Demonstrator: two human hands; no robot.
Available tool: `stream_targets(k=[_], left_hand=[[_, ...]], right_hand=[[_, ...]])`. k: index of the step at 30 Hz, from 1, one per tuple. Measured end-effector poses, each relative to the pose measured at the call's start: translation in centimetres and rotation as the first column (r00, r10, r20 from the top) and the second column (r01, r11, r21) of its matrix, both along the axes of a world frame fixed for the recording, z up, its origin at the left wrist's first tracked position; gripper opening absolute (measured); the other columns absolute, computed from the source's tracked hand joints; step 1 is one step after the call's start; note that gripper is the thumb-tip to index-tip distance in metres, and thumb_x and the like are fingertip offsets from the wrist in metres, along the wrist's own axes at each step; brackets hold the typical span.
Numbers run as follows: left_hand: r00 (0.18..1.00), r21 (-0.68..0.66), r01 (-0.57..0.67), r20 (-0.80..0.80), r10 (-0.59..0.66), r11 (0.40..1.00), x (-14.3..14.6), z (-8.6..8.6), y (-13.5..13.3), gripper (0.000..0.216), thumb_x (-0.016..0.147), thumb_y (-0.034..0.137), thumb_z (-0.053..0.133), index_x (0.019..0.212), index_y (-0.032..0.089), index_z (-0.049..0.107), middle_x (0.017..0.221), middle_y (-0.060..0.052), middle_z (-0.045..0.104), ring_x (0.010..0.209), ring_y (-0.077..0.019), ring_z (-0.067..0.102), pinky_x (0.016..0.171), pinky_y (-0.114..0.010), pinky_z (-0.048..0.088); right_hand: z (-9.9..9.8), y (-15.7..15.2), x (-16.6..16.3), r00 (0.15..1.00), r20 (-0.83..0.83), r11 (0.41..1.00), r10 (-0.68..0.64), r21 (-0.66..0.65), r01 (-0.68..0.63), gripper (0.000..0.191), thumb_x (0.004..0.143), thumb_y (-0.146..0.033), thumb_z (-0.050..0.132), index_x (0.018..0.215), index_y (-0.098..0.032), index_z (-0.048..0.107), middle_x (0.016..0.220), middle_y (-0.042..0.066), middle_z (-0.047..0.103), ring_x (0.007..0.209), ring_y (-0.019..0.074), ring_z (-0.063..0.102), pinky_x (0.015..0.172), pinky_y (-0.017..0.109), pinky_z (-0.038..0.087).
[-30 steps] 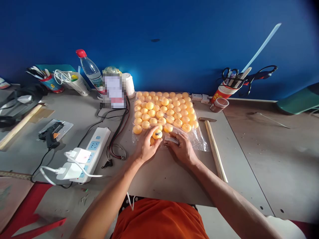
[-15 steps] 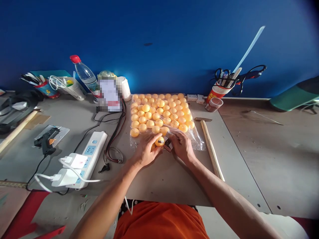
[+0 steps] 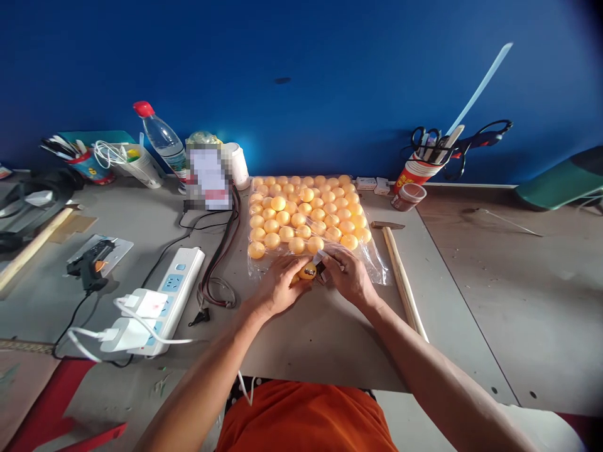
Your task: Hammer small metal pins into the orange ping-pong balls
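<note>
An orange ping-pong ball (image 3: 308, 271) with dark marks on its face is gripped in my left hand (image 3: 279, 285), between thumb and fingers. Close beside it, my right hand (image 3: 351, 277) pinches a small black and white piece (image 3: 321, 266). Fingers cover much of that piece, and I cannot tell its kind. Whether it touches the ball is unclear. Just beyond both hands lies a clear plastic bag (image 3: 380, 267) with rows of orange ping-pong balls (image 3: 298, 220), its near edge by my fingers.
A hammer (image 3: 402, 276) lies right of the bag. To the left are a power strip (image 3: 181, 282) with chargers, cables and a glue gun (image 3: 92, 263). A bottle (image 3: 164, 143), a blurred-screen phone (image 3: 210, 179) and a cup of tools (image 3: 417, 171) stand along the blue wall.
The ball in my left hand has turned and shifted slightly right, closer to the small piece in my right hand. The whole view has moved a little.
</note>
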State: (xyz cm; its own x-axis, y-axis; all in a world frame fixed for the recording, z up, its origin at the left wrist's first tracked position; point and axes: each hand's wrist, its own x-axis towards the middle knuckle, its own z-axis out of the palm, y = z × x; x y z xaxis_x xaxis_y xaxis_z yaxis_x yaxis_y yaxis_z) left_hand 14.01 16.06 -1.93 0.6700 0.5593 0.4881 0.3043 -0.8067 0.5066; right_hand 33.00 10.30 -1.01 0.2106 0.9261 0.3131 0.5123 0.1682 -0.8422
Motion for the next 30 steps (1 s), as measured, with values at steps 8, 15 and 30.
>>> stream_targets(k=[8, 15, 30], left_hand=[[1.000, 0.001, -0.006, -0.028, 0.006, 1.000, 0.0, 0.3, -0.1, 0.043, 0.079, 0.017, 0.076, 0.118, 0.016, 0.061, 0.107, -0.010, 0.072, 0.104, -0.0247, 0.067, 0.092, -0.040, 0.055], [0.984, 0.011, -0.011, -0.180, 0.013, 1.000, -0.1, 0.2, -0.1, 0.046, 0.081, 0.019, 0.074, 0.125, 0.018, 0.059, 0.115, -0.010, 0.071, 0.110, -0.0268, 0.063, 0.097, -0.044, 0.051], [0.962, 0.051, -0.016, -0.273, 0.029, 0.999, -0.2, 0.6, -0.4, 0.049, 0.087, 0.027, 0.068, 0.134, 0.020, 0.053, 0.119, -0.010, 0.069, 0.114, -0.0273, 0.061, 0.101, -0.045, 0.048]], right_hand=[[-0.7, -0.2, 0.5, 0.990, 0.109, 0.996, -0.084, -0.021, 0.087, 0.033, 0.094, -0.028, 0.043, 0.117, -0.019, 0.065, 0.107, 0.012, 0.071, 0.100, 0.0241, 0.068, 0.088, 0.039, 0.055], [-0.8, -0.3, 1.0, 0.993, 0.118, 0.995, -0.004, -0.102, 0.016, 0.044, 0.082, -0.017, 0.050, 0.125, -0.016, 0.058, 0.109, 0.013, 0.069, 0.102, 0.0255, 0.066, 0.091, 0.043, 0.054], [-0.8, -0.7, 2.1, 0.911, 0.274, 0.949, 0.308, -0.151, -0.276, 0.046, 0.080, -0.018, 0.059, 0.126, -0.018, 0.057, 0.110, 0.015, 0.067, 0.107, 0.0311, 0.064, 0.090, 0.051, 0.055]])
